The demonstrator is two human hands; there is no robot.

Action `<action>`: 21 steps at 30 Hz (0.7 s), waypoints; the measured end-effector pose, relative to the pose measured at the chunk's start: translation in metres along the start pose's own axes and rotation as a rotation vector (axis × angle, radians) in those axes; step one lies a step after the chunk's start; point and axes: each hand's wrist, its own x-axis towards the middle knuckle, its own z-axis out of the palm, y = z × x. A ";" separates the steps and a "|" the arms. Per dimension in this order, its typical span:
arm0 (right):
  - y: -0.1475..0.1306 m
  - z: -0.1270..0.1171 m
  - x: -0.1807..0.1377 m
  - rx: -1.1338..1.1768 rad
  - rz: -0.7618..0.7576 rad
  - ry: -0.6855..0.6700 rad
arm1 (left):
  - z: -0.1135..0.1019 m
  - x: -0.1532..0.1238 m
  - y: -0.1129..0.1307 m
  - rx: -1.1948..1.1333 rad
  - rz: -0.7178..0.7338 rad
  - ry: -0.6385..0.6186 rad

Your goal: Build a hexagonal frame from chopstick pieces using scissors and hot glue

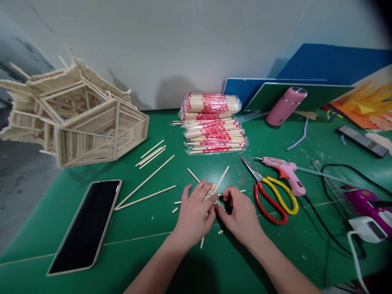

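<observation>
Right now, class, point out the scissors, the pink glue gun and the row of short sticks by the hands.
scissors [259, 180], head view, on the pivot where the blades cross.
pink glue gun [283, 166], head view, on the barrel.
row of short sticks [211, 191], head view, on the stick ends showing.

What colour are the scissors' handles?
The scissors have one red handle and one yellow, seen in the head view.

You get bright, even overhead light; the stack of red-printed wrapped wooden chopsticks [212, 122] throws a soft shadow on the white wall [153, 41] behind it. Far right of the stack, the upper corner darkens and the edges bow.
</observation>
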 end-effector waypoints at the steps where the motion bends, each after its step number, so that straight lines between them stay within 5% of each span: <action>1: 0.000 0.000 0.000 -0.001 0.002 -0.001 | 0.000 0.000 0.000 0.001 -0.002 0.000; 21: 0.000 0.002 -0.001 -0.006 0.002 -0.012 | 0.002 -0.002 -0.002 -0.002 0.011 0.025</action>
